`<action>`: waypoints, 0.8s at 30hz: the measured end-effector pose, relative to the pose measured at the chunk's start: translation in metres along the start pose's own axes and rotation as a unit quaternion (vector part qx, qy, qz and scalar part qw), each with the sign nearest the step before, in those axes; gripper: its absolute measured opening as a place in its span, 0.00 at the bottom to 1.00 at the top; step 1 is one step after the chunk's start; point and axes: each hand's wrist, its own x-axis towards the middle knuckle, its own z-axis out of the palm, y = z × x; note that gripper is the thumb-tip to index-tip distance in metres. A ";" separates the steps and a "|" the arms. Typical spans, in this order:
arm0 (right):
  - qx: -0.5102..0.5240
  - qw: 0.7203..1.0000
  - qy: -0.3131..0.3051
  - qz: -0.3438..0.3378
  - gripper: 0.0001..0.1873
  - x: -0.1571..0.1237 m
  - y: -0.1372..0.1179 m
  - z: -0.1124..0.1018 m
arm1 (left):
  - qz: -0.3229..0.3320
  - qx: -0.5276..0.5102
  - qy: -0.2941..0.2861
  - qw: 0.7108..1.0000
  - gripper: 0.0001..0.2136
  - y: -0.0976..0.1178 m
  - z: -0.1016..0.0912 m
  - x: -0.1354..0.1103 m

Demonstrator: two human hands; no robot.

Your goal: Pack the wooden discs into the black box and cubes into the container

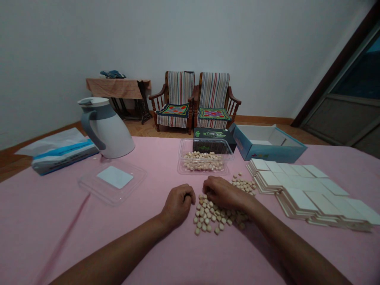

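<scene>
A loose pile of small pale wooden pieces (209,217) lies on the pink tablecloth (118,245) in front of me. My left hand (178,204) rests beside the pile's left edge, curled into a loose fist. My right hand (222,194) lies on top of the pile, fingers bent down onto the pieces; what they pinch is hidden. A clear plastic tub (204,156) with more of the same pieces stands just beyond the hands.
The tub's clear lid (113,180) lies at left, near a white and grey jug (103,126) and a blue-white packet (62,154). Stacks of pale square tiles (308,194) cover the right side, behind them an open blue box (267,142) and a dark box (213,136). Two chairs stand beyond.
</scene>
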 end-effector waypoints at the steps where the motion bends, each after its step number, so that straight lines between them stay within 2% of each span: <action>1: 0.000 1.000 0.004 0.000 0.10 0.000 0.000 0.001 | 0.000 0.000 0.000 1.000 0.11 0.000 0.000 0.000; 5: 0.007 0.999 0.049 -0.001 0.09 0.001 0.003 -0.005 | -0.009 -0.008 0.006 1.000 0.11 0.000 0.000 0.000; 8: 0.004 0.989 0.147 0.001 0.10 0.005 0.009 -0.023 | -0.026 -0.021 0.015 0.999 0.11 -0.001 0.001 0.000; 11: -0.007 0.965 0.260 0.015 0.08 0.010 0.017 -0.045 | -0.038 -0.030 0.023 0.999 0.11 -0.002 0.001 0.001; 14: 0.004 0.946 0.322 0.029 0.10 0.012 0.022 -0.057 | -0.045 -0.035 0.035 0.998 0.11 -0.003 0.002 0.002; 15: 0.008 0.946 0.322 0.033 0.10 0.010 0.023 -0.057 | -0.048 -0.036 0.039 0.997 0.11 -0.002 0.002 0.002; 17: 0.012 0.959 0.281 0.033 0.09 0.004 0.021 -0.053 | -0.054 -0.039 0.042 0.997 0.11 -0.002 0.001 0.003; 20: 0.016 0.989 0.146 0.013 0.08 -0.010 0.012 -0.038 | -0.060 -0.045 0.045 0.996 0.11 -0.001 0.001 0.004; 24: 0.017 0.999 0.024 -0.013 0.08 -0.031 -0.008 -0.016 | -0.068 -0.044 0.052 0.995 0.11 -0.001 0.002 0.004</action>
